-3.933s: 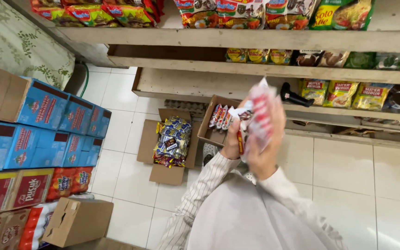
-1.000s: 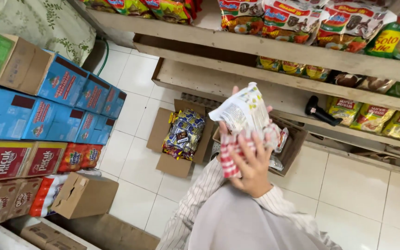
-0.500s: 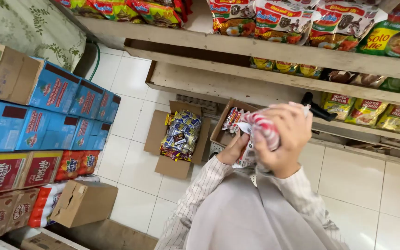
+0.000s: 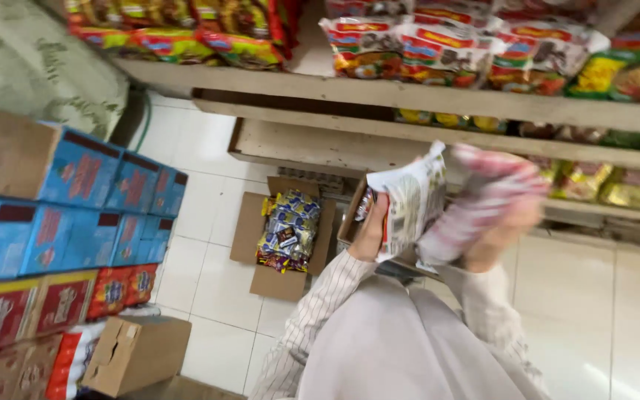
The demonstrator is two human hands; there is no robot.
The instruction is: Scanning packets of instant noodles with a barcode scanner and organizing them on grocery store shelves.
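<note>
Above white floor tiles [image 4: 216, 289], both hands clutch snack packets [image 4: 416, 200].

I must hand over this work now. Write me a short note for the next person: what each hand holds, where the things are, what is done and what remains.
Left hand: holds a white snack packet upright in front of the body.
Right hand: blurred by motion, grips a pink-and-white striped packet just beside the white one.
Things: an open carton of small packets lies on the white tiled floor; a second open carton sits partly hidden behind the hands. Filled shelves stand ahead.
Done: two packets are in hand.
Left: both packets are not yet set down anywhere; the floor carton looks well filled.
</note>
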